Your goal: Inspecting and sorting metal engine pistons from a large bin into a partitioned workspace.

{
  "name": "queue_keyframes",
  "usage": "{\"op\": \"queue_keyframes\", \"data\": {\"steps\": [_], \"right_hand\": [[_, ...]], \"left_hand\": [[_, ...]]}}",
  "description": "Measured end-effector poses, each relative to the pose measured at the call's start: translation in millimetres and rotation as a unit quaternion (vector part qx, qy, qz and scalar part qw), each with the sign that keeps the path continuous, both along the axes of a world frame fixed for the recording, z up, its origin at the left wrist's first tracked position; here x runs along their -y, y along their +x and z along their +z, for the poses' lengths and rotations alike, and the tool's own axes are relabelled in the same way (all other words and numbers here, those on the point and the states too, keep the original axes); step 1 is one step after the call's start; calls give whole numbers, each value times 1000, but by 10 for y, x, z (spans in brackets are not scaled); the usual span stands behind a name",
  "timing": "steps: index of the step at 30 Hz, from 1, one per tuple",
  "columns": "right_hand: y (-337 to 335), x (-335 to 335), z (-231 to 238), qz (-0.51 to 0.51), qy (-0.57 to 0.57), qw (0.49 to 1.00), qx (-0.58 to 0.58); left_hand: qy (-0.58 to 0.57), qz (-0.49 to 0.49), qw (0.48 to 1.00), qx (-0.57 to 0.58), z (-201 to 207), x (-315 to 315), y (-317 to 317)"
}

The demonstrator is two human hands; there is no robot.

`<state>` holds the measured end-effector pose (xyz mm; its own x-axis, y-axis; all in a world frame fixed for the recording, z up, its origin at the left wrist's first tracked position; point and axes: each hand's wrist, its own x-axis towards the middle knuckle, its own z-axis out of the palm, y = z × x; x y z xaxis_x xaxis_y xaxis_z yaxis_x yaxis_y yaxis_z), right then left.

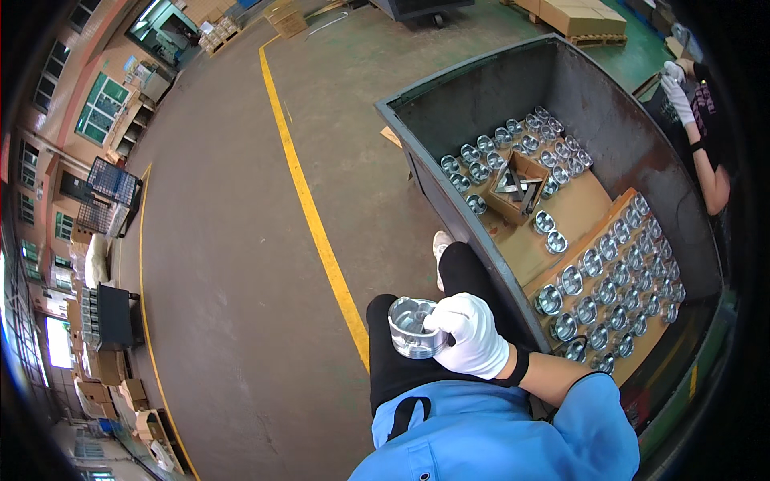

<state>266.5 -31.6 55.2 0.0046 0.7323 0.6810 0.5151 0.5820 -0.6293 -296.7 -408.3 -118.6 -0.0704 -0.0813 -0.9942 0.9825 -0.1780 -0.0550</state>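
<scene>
My right hand (473, 337), in a white glove, is closed on the side of a shiny metal piston (417, 343), with the thumb over its rim. The piston is held above my lap, its hollow end facing up. My left hand is not in view. Just right of my knees stands a large dark metal bin (473, 232). Inside it, rows of similar pistons (592, 263) rest on a raised cardboard sheet (539, 279) at the near side. More pistons (479, 172) stand at the far end, and a pair (550, 232) sits between the groups.
A small brown box (507, 210) with dark metal bars stands inside the bin. Across the bin, another person's gloved hands (678, 96) are at the right edge. A yellow floor line (309, 212) runs on my left. Carts (116, 317) and cartons line the far left wall.
</scene>
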Motion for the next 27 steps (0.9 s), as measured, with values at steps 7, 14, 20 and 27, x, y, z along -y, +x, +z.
{"op": "queue_keyframes", "data": {"steps": [7,14,20,27], "right_hand": [[-73,-5,54,23,58,998,22],[-36,134,112,63,63,995,48],[-9,213,321,49,120,992,-2],[49,260,504,-7,120,992,37]], "left_hand": [[1,63,966,-252,999,-644,-1650],[434,263,830,231,3005,-4444,1506],[107,361,730,571,2697,-4163,3621],[-70,667,338,660,1804,-3761,3997]]}}
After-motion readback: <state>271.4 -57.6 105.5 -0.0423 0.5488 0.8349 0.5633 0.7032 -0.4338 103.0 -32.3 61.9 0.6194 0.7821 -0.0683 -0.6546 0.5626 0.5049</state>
